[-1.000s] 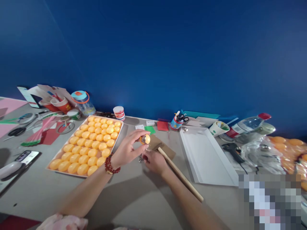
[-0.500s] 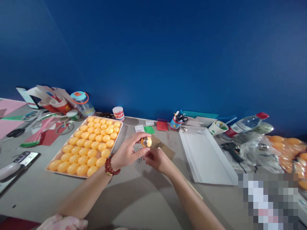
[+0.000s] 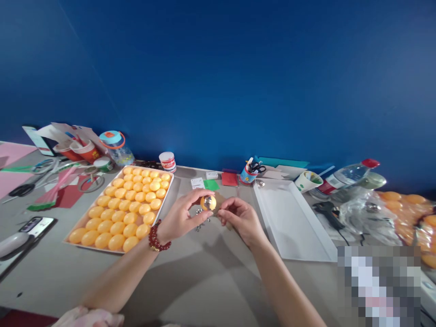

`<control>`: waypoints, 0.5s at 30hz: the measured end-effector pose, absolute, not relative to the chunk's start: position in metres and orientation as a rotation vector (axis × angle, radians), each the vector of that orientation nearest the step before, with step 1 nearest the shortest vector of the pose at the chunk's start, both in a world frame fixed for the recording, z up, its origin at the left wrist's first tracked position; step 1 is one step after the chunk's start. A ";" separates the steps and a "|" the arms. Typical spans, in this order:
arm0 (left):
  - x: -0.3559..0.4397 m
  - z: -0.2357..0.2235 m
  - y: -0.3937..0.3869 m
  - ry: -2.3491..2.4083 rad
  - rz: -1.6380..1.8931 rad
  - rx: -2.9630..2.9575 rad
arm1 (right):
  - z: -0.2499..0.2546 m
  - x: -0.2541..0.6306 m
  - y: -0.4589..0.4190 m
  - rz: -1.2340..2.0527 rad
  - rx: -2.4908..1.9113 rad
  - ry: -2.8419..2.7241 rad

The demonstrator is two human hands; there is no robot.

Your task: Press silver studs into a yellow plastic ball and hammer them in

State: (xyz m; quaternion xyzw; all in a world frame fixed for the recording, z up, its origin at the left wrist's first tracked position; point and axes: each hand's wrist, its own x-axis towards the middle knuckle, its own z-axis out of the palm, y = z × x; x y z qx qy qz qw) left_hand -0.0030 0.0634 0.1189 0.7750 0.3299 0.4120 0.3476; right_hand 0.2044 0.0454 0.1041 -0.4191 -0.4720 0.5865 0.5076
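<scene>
Ball tray stands at nine o'clock, likely set there for easy left-hand reach. Left hand next; silvery bits show between its thumb and fingers. Orange ball at centre: left digits clamp its edges, apparently to leave its silvery patch exposed. Right hand, four o'clock: thumb and index together, anything pinched cannot be told. White tray, three o'clock

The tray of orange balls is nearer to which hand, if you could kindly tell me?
Left. The left hand is just right of the tray, holding an orange ball; the right hand is farther right, beyond that ball.
</scene>
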 end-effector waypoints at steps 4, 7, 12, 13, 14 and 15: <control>-0.003 0.120 0.064 0.869 1.064 2.019 | 0.109 0.206 0.042 1.498 -0.920 -1.080; -0.002 0.121 0.063 0.853 1.051 2.022 | 0.112 0.207 0.038 1.528 -0.861 -1.097; 0.001 0.123 0.062 0.760 1.052 1.976 | 0.115 0.204 0.033 1.521 -0.806 -1.112; 0.001 0.122 0.062 0.752 1.051 1.977 | 0.115 0.204 0.033 1.528 -0.798 -1.111; 0.001 0.122 0.062 0.751 1.046 1.982 | 0.115 0.203 0.032 1.539 -0.793 -1.108; 0.001 0.122 0.062 0.753 1.042 1.990 | 0.114 0.203 0.032 1.549 -0.793 -1.105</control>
